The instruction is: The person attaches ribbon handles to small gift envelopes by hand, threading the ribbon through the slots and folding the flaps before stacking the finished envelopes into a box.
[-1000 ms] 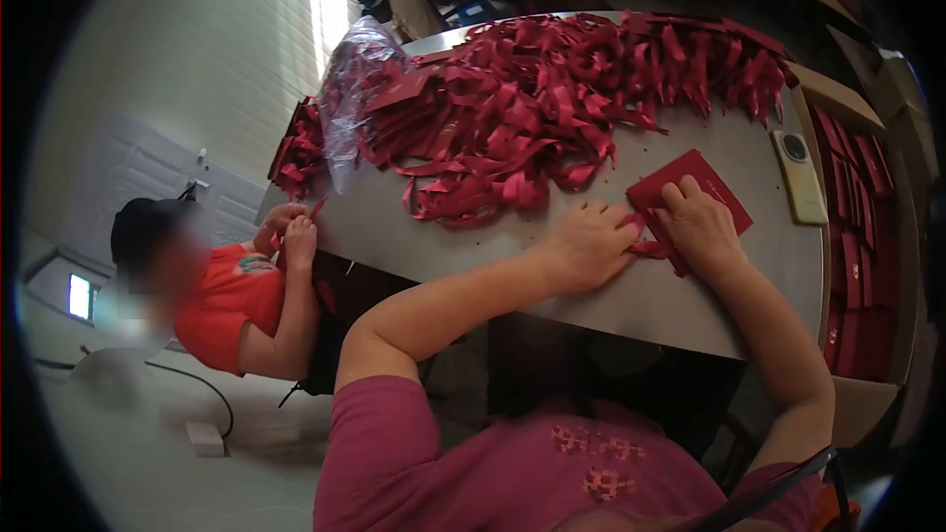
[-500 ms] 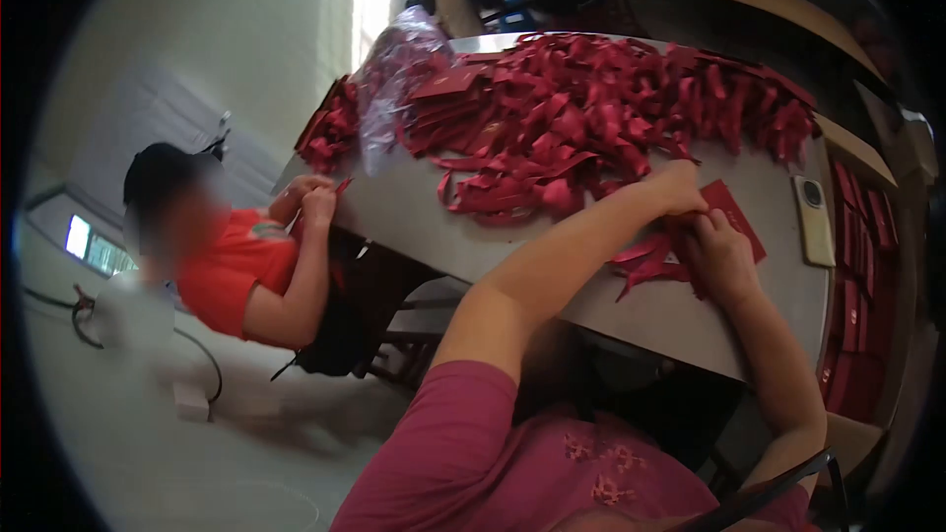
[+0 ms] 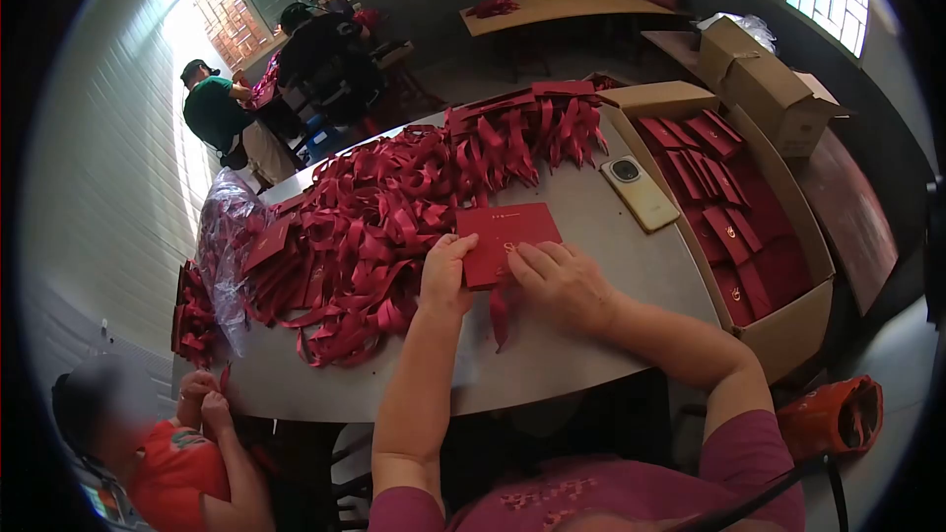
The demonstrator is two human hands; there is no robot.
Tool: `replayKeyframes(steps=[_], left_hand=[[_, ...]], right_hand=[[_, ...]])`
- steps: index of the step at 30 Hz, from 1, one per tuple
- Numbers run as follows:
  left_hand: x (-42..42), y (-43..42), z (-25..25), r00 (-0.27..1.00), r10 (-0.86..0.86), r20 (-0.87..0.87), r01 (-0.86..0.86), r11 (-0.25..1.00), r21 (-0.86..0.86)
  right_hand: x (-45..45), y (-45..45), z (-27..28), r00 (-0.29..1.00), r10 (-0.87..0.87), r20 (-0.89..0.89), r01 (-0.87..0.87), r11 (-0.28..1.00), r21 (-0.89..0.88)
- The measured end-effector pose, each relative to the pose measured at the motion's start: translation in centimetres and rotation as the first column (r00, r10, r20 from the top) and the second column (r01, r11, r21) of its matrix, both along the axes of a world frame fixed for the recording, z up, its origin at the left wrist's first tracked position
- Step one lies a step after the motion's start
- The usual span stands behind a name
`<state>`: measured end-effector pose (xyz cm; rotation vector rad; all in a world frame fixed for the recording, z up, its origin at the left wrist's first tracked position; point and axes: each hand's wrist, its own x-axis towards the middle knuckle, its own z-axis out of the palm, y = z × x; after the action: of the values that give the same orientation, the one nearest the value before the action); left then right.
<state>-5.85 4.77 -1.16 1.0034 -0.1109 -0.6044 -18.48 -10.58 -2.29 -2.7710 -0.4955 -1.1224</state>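
Observation:
A flat red card folder (image 3: pixel 503 232) with small gold print is tilted above the table in front of me. My left hand (image 3: pixel 446 274) grips it by its left edge, thumb on the front. Across its lower right corner lie the fingers of my right hand (image 3: pixel 564 281), close to a gold emblem; that thumb is hidden. A red ribbon (image 3: pixel 501 320) hangs below the folder. Just beyond my left hand spreads a large heap of red ribbons (image 3: pixel 379 227), with more folders among them.
A phone (image 3: pixel 641 194) lies on the grey table (image 3: pixel 631 325). To the right stands a cardboard box (image 3: pixel 788 330) of red folders. Clear plastic wrap (image 3: pixel 232 246) sits at the left. A person in a red shirt (image 3: pixel 177 463) works nearby; others are farther back.
My view has swung right, bringing the box fully in. The folder, earlier low and partly covered by my hands, now faces me, and my hands have moved apart to its two sides.

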Motion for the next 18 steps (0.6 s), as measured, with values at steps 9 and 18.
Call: replayKeyframes(steps=[9,18], left_hand=[[-0.7,-0.3,-3.0,0.998,0.015,0.056,-0.022,0.990,0.141],[-2.0,-1.0,-4.3,0.966,-0.057,0.253,0.005,0.979,0.202]], right_hand=[[1.7,-5.5,4.7,0.986,-0.156,0.065,0.142,0.973,0.184],[18.6,-18.8,9.2,0.862,-0.423,0.280,0.375,0.903,0.210]])
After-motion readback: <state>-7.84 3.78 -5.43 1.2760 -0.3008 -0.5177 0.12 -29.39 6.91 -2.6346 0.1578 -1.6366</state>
